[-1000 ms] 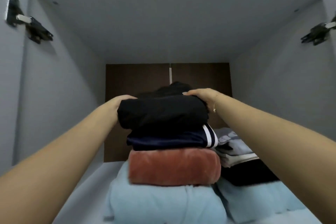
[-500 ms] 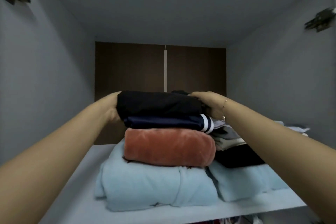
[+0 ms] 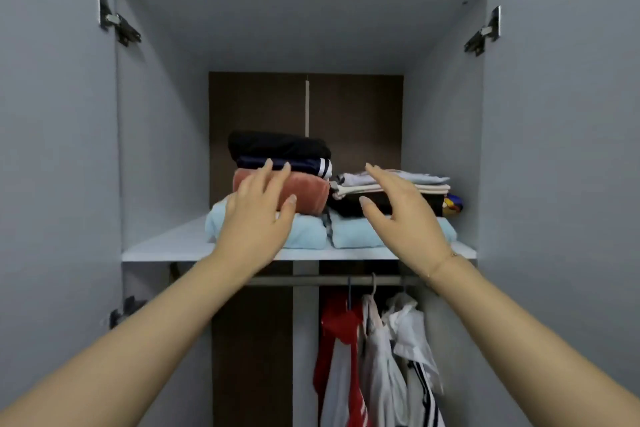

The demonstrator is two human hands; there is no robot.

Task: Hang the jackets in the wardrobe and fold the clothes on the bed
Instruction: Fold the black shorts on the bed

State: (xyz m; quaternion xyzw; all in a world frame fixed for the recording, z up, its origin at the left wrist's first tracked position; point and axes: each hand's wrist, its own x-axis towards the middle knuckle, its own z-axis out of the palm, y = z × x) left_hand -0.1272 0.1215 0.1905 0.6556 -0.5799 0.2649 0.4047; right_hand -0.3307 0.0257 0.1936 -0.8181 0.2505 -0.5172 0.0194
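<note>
A dark metal door hinge (image 3: pixel 119 24) sits at ten o'clock, its twin (image 3: pixel 483 35) at two o'clock, and a third hinge (image 3: pixel 123 310) at eight o'clock. A dark brown back panel (image 3: pixel 356 114) with a pale vertical strip (image 3: pixel 307 107) fills the centre. Below, at six o'clock, a grey metal rail (image 3: pixel 332 280) carries a white hanger hook (image 3: pixel 373 282) just beside a blue hanger hook (image 3: pixel 349 291).

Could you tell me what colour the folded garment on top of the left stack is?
Black, seen in the head view.

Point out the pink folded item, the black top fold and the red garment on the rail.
pink folded item (image 3: pixel 308 196), head view, front face
black top fold (image 3: pixel 277 146), head view, front edge
red garment (image 3: pixel 341 340), head view, upper part
</note>
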